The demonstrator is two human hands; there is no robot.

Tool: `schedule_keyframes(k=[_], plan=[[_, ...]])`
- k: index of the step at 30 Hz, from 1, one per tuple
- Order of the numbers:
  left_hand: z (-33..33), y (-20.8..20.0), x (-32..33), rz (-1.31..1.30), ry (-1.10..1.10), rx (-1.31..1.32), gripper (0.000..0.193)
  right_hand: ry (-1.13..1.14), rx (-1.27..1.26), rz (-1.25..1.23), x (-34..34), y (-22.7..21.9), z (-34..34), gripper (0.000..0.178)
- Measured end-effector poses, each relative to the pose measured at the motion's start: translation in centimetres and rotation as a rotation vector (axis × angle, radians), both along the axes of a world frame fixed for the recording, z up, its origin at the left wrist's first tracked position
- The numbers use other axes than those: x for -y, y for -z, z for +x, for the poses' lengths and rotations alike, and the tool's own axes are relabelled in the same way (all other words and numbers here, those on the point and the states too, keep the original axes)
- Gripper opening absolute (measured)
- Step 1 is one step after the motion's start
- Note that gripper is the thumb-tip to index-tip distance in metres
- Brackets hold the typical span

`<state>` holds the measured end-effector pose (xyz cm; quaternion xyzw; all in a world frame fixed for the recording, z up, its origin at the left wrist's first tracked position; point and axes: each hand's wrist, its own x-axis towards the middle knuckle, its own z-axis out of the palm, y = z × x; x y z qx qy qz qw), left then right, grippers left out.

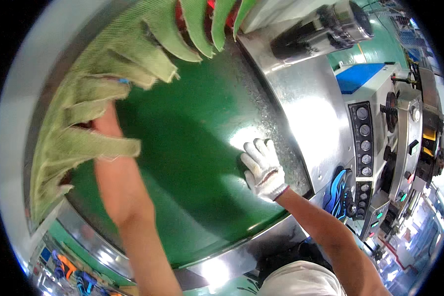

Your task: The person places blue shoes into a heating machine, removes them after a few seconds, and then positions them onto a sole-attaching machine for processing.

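Here | green strips (133, 64) frayed | left fingers hidden, can't tell | right fingers (253, 152) parted, empty

The glove (261, 166) was white, the surface (192, 128) dark green, and the strips (84, 143) pale green with thin lines.

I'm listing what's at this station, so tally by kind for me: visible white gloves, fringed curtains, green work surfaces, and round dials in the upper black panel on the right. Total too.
White gloves: 1, on the right hand; the left hand is hidden
Fringed curtains: 1
Green work surfaces: 1
Round dials, upper black panel: 5
Total: 8
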<state>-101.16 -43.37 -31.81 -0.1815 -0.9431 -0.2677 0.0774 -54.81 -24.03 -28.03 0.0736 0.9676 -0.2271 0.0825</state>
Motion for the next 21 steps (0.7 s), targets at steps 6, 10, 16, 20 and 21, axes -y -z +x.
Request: schedule_keyframes(k=[6,10,16,20,21], plan=[[22.5,-5.5,-1.2,0.285,0.218,0.419,0.068,-0.021,-0.157,0.056,0.3,-1.6,2.1,0.055],[37.6,-7.0,3.3,0.227,0.127,0.431,0.07,0.088,0.06,-0.094,0.9,-5.2,5.4,0.058],[50.1,-9.5,8.3,0.057,0.146,0.716,0.08,0.183,0.072,-0.554,4.0,-13.6,18.3,0.063],[54.6,-17.7,3.4,-0.09,0.412,0.835,0.071,0.22,-0.087,-0.641,2.4,-19.5,27.6,0.069],[55.9,-21.2,1.3,-0.171,0.562,0.807,0.07,0.235,-0.104,-0.61,1.1,-21.7,29.6,0.076]])
